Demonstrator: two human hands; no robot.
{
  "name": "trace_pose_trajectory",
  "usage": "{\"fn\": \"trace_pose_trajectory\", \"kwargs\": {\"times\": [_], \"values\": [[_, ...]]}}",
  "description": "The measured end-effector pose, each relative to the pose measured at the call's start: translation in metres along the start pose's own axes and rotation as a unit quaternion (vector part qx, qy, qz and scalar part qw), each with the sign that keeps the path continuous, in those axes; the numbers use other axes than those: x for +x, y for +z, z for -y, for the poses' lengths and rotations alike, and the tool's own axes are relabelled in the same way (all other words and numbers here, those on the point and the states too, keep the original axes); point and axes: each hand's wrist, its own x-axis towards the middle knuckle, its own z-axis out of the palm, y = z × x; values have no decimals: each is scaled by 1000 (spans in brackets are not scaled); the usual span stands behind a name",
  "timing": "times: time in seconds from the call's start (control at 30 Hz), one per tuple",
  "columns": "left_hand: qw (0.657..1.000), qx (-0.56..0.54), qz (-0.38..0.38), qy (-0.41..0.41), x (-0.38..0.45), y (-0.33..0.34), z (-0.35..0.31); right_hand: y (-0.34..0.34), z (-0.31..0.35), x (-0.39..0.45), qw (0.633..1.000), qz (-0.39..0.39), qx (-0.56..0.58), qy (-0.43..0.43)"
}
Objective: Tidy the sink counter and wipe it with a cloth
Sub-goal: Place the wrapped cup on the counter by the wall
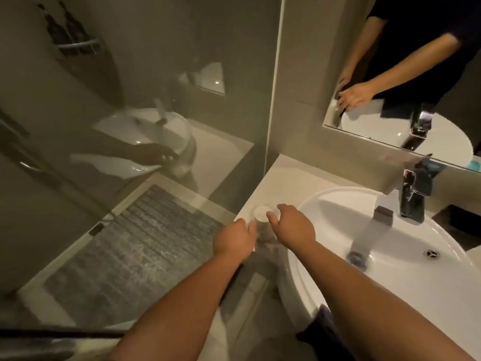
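Observation:
A clear drinking glass (261,214) stands on the pale sink counter (286,183), at its left front corner beside the white basin (325,204). My left hand (234,239) touches the glass on its left side with fingers curled. My right hand (292,225) wraps it from the right, thumb against the rim. Both hands close on the glass together. No cloth shows on the counter; a dark piece of fabric (322,332) hangs below the basin's front edge.
A black tap (412,196) rises behind the basin, and a dark box (458,220) sits on the counter to its right. A mirror (406,74) covers the wall above. A glass shower screen (130,126) and a grey mat (135,243) lie left.

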Motion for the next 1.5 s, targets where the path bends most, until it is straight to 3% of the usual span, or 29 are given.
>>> {"fn": "trace_pose_trajectory", "kwargs": {"times": [0.17,0.5,0.83,0.97,1.27,1.5], "values": [[999,-20,15,-29,27,7,-10,7,-4,28,996,48,-70,1],[996,69,-18,62,46,6,-6,12,-1,42,995,66,-56,46],[972,99,-74,198,28,-56,-56,-65,-4,5,995,-71,20,73],[961,96,-41,258,7,-41,-97,-88,-42,-30,987,-107,21,120],[919,57,74,383,-58,47,-214,-110,-178,-122,936,-147,26,320],[901,12,96,422,-72,113,-333,-151,-299,-135,907,-192,30,373]]}}
